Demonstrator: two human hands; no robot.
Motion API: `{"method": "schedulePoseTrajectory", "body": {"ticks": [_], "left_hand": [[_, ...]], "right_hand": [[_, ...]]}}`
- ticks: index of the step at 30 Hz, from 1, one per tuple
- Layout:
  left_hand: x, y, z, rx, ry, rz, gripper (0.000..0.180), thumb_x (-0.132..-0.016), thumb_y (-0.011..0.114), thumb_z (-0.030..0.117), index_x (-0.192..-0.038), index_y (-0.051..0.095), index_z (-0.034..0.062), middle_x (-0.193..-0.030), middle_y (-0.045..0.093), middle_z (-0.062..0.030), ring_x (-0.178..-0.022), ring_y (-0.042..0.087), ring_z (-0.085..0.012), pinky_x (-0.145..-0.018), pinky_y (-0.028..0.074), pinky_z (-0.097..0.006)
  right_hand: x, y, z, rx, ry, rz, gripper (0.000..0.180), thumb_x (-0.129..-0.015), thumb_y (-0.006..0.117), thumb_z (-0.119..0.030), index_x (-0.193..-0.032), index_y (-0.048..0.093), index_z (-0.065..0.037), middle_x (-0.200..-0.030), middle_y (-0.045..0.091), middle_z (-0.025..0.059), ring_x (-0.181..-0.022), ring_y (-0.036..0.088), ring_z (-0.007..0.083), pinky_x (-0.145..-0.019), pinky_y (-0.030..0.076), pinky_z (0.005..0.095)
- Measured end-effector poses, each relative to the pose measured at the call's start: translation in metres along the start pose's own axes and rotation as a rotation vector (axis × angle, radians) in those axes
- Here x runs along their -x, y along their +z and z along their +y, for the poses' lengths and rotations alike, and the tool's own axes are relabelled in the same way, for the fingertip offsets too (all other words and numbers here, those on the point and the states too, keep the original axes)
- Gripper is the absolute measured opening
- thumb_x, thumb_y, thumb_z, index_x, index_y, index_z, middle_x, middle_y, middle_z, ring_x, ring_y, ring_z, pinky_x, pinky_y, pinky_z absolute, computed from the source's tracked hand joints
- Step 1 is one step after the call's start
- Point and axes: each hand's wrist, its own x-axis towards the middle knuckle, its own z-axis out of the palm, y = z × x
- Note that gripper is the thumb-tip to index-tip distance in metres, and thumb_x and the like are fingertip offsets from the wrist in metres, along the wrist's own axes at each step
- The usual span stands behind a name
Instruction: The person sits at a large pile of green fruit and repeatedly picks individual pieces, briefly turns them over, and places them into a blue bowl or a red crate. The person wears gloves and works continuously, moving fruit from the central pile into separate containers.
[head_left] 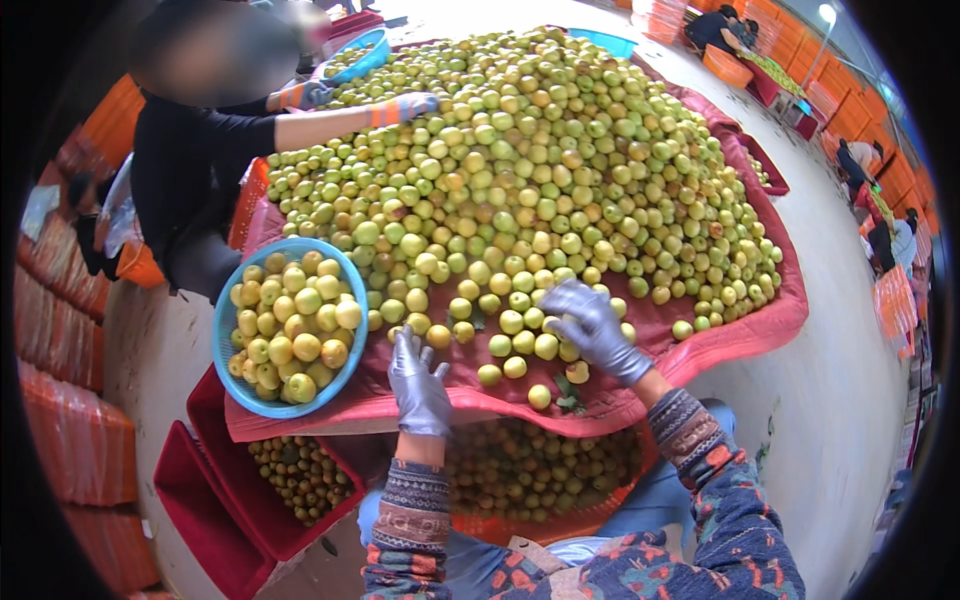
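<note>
A wide heap of small round yellow-green fruit (500, 150) covers the table, which is lined with red cloth (470, 375). My left hand (418, 388), in a grey glove, is at the near side of the heap, fingers stretched toward a few fruits and thumb apart. My right hand (598, 330), gloved alike and a little blurred, hovers over loose fruits with its fingers apart. I see no fruit in either hand. Left of my left hand, a blue basket (222, 330) full of yellower fruit rests at the table's corner.
Red bins (215, 500) and an orange crate (560, 525) holding browner fruit are below the table edge. At the left, a co-worker's gloved hand (405, 107) touches the heap. Stacked orange crates (75, 430) line the left side. Other people work far right.
</note>
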Motion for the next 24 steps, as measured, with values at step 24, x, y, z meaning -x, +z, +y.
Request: {"method": "schedulePoseTrajectory", "body": {"ticks": [24], "left_hand": [[0.002, 0.026, -0.028, -1.476, 0.601, -0.674, 0.081, -0.068, 0.079, 0.024, -0.138, 0.039, 0.0143, -0.114, 0.056, -0.0232, -0.098, 0.06, -0.038, -0.078, 0.05, -0.043]], "right_hand": [[0.052, -0.005, 0.006, 0.014, 0.39, 0.255, 0.033, -0.081, 0.067, -0.019, -0.111, 0.063, -0.007, -0.111, 0.062, 0.0113, -0.104, 0.057, 0.0292, -0.092, 0.045, 0.0385]]}}
